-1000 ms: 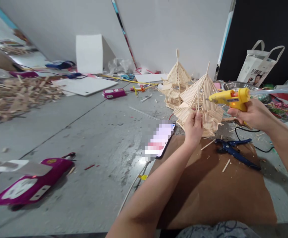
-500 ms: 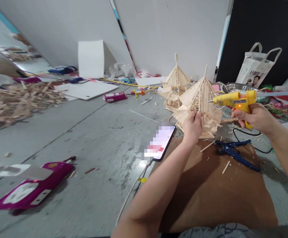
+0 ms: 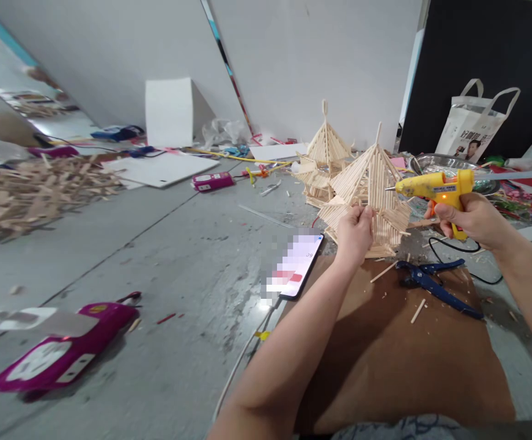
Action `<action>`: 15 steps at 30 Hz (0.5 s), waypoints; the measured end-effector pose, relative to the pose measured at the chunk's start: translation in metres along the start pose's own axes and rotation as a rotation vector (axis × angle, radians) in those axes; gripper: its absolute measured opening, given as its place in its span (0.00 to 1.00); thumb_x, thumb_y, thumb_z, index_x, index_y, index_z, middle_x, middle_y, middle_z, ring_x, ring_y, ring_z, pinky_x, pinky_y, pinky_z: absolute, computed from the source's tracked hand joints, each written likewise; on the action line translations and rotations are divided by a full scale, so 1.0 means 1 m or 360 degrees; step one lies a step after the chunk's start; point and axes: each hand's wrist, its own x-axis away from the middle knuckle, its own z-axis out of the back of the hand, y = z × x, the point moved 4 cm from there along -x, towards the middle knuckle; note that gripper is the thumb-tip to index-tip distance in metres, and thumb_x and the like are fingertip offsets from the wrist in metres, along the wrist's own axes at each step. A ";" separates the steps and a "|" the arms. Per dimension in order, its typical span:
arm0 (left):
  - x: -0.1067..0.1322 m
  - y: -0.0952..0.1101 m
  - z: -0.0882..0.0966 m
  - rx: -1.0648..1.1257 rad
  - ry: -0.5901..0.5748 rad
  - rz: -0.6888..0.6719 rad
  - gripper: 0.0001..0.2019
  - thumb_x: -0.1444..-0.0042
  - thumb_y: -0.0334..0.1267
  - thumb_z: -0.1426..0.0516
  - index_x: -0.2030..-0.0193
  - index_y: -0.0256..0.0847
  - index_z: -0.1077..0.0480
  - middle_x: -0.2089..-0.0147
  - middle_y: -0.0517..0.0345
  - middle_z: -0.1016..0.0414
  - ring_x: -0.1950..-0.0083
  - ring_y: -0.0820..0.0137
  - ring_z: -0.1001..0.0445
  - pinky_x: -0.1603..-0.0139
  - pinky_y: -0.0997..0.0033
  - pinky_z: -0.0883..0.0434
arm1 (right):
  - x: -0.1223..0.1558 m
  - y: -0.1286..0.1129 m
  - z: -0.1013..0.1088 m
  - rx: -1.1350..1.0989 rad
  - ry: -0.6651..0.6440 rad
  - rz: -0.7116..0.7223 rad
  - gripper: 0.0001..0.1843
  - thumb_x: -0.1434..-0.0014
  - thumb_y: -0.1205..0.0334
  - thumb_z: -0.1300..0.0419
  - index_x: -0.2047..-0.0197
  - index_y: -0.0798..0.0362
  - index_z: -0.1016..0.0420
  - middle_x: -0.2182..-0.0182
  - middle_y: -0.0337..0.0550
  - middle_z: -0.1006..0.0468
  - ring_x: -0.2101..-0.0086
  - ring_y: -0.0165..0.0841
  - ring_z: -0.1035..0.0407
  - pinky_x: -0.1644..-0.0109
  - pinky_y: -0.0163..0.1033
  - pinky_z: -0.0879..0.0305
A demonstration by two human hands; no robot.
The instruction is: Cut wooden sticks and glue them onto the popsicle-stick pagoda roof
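Observation:
A model pavilion of thin wooden sticks (image 3: 370,177), with a pointed roof and a lower tier, stands at the far edge of a brown board. My left hand (image 3: 356,235) is closed on the front of its lower tier, thumb and fingers pinched together; whatever lies between the fingertips is too small to make out. In my right hand (image 3: 481,223) is a yellow hot glue gun (image 3: 449,189), its orange light lit and a clear glue stick running out of its back. The nozzle points left, close to the roof's right slope. Behind stands a second stick pavilion (image 3: 325,150).
Blue cutting pliers (image 3: 431,287) and stick scraps lie on the brown board (image 3: 399,366). A phone (image 3: 299,266) with a cable is left of it. Magenta power strips (image 3: 68,348), a wood-stick pile (image 3: 41,192), a metal bowl (image 3: 454,164) and a tote bag (image 3: 470,125) surround this.
The glue gun in my right hand has shifted very slightly to the right. My left hand keeps its place at the pavilion.

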 end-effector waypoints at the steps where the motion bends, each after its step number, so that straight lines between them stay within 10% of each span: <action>1: 0.001 0.001 -0.001 0.0044 -0.0029 0.0014 0.13 0.48 0.46 0.46 0.75 0.38 0.37 0.89 0.70 0.48 0.91 0.81 0.48 0.91 0.80 0.51 | 0.000 0.000 0.000 0.0003 0.0002 0.0005 0.19 0.51 0.47 0.40 0.67 0.56 0.34 0.71 0.43 0.27 0.84 0.22 0.40 0.82 0.32 0.43; 15: 0.001 0.005 -0.002 0.0198 -0.0040 0.0143 0.15 0.50 0.48 0.44 0.77 0.38 0.38 0.88 0.71 0.47 0.93 0.82 0.48 0.93 0.80 0.52 | 0.003 -0.001 -0.001 -0.0032 0.0009 -0.0051 0.18 0.50 0.48 0.40 0.68 0.56 0.33 0.73 0.43 0.27 0.84 0.22 0.40 0.80 0.33 0.44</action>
